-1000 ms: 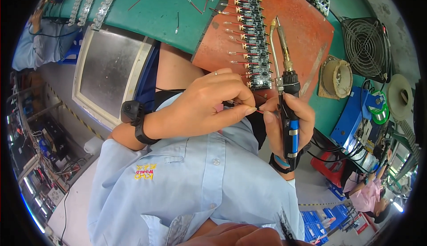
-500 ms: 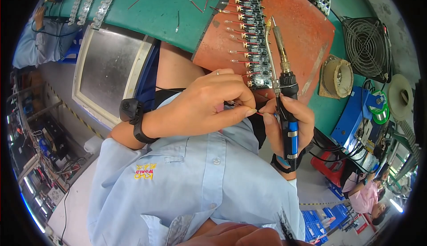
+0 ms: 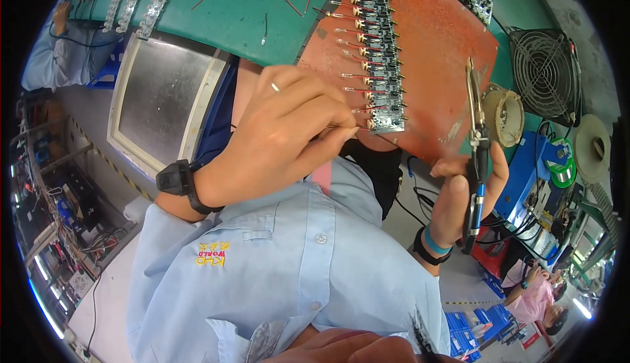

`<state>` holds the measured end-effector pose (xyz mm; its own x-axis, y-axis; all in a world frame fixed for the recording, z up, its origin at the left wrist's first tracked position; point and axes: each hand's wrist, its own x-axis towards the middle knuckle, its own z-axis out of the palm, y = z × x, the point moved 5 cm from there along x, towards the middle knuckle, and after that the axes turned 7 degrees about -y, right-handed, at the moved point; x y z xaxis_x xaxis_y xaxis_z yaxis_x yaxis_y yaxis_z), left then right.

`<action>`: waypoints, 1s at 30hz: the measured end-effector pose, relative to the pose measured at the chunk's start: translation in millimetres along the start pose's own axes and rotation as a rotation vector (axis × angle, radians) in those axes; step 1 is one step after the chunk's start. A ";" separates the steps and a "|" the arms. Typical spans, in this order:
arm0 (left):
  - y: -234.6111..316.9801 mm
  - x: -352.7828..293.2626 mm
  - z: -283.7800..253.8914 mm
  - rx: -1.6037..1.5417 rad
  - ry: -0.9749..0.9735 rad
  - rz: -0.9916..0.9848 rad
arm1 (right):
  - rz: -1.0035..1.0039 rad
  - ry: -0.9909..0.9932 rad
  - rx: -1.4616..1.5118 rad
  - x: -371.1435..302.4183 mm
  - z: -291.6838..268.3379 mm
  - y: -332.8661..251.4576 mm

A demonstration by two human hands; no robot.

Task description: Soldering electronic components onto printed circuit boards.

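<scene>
A strip of joined small circuit boards point(image 3: 386, 68) lies on the orange-red mat, with thin red-wired leads sticking out of its left side. At the strip's near end, my left hand point(image 3: 292, 130) is closed in a pinch on a thin red wire lead, only a bit of which shows beyond the fingertips at the board. Off to the right, my right hand point(image 3: 462, 189) grips a soldering iron point(image 3: 480, 153) with a black and blue handle. A thin metal tube is clamped along the iron. Its tip points away from me over the mat, apart from the boards.
Loose red and black leads point(image 3: 292, 4) lie on the green tabletop point(image 3: 223, 25). At right are a round tan dish point(image 3: 504, 117), a black fan point(image 3: 543, 74), a blue device point(image 3: 518, 173) and a green solder spool point(image 3: 563, 174). A co-worker's sleeve point(image 3: 52, 61) shows at far left.
My left hand has moved away from the right hand to the board strip's near end, bringing the lead there. The right hand has swung right with the soldering iron, away from the boards.
</scene>
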<state>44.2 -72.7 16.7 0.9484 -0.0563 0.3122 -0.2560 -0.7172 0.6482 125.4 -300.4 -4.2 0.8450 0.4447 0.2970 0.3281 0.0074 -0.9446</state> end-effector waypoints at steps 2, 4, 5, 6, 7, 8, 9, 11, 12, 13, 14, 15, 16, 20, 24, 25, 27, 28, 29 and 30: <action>2.5 5.6 7.6 0.023 0.021 0.011 | 0.045 0.011 0.025 -4.8 -11.4 2.6; 6.0 11.2 17.0 0.079 0.061 0.032 | 0.030 0.013 0.048 -12.0 -23.6 1.1; 6.1 13.1 20.7 0.062 0.064 0.034 | 0.011 0.018 0.072 -15.9 -29.1 0.4; 5.4 14.7 24.7 0.078 0.058 0.021 | -0.028 0.020 0.098 -19.5 -33.1 -0.4; 4.3 16.0 28.3 0.096 0.053 0.007 | 0.001 0.023 0.097 -22.6 -35.5 3.3; 2.7 16.8 31.0 0.113 0.046 -0.008 | -0.084 0.070 0.017 -25.9 -39.3 0.5; 1.4 17.1 33.2 0.110 0.039 -0.014 | -0.166 0.114 -0.063 -29.6 -42.0 -3.0; -1.0 17.0 35.1 0.116 0.050 -0.022 | -0.237 0.158 -0.143 -34.7 -44.7 -8.2; -1.7 16.6 35.9 0.118 0.056 -0.026 | -0.218 0.089 -0.169 -35.2 -43.2 -11.0; -2.3 16.4 37.1 0.115 0.050 -0.033 | -0.199 0.020 -0.195 -35.2 -41.5 -13.8; -2.6 16.2 37.6 0.115 0.053 -0.036 | -0.186 -0.041 -0.227 -35.0 -39.4 -16.1; -2.6 16.1 38.1 0.116 0.056 -0.040 | -0.174 -0.052 -0.219 -35.0 -38.7 -16.6; -2.3 16.0 38.3 0.118 0.060 -0.042 | -0.162 -0.091 -0.214 -34.8 -36.1 -16.8; -1.4 16.1 39.3 0.140 0.064 -0.066 | -0.134 -0.184 -0.221 -33.0 -27.1 -16.7; -1.8 16.2 40.0 0.136 0.074 -0.067 | -0.128 -0.226 -0.259 -29.0 -21.7 -16.6; -2.2 16.3 40.3 0.136 0.074 -0.069 | -0.129 -0.236 -0.266 -28.1 -20.6 -16.9; -2.6 16.3 40.4 0.132 0.083 -0.067 | -0.129 -0.247 -0.272 -26.8 -18.5 -17.0; -2.7 16.2 40.3 0.131 0.088 -0.065 | -0.130 -0.243 -0.274 -26.3 -17.9 -16.9; -2.9 16.1 40.3 0.131 0.088 -0.067 | -0.130 -0.239 -0.275 -25.8 -17.3 -16.7; -2.9 16.0 40.3 0.131 0.089 -0.065 | -0.133 -0.235 -0.275 -25.4 -16.9 -16.7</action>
<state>67.7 -99.5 -8.1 0.9403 0.0510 0.3365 -0.1622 -0.8020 0.5748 105.6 -327.0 6.4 0.6781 0.6495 0.3440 0.5563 -0.1477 -0.8177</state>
